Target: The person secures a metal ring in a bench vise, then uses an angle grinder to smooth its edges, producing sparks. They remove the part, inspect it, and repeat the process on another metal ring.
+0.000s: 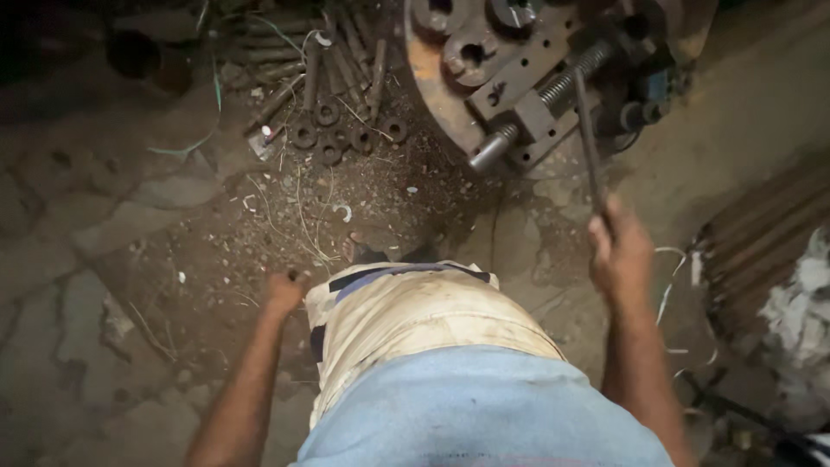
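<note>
My right hand (619, 252) is closed around the lower end of a long dark metal bar (588, 138). The bar runs up to a heavy vise-like clamp with a threaded screw (540, 95) mounted on a rusty round steel plate (425, 73). My left hand (284, 291) hangs by my side in a fist above the dirt floor; I cannot see anything in it. My blue shirt and stained light shorts (415, 316) fill the lower middle of the view.
Several metal rings (328, 131) and rusty rods (346, 47) lie on the floor at the top middle. Wire scraps (303, 220) litter the dirt. Ribbed metal bars (761, 233) and white rags (804, 320) sit at the right edge.
</note>
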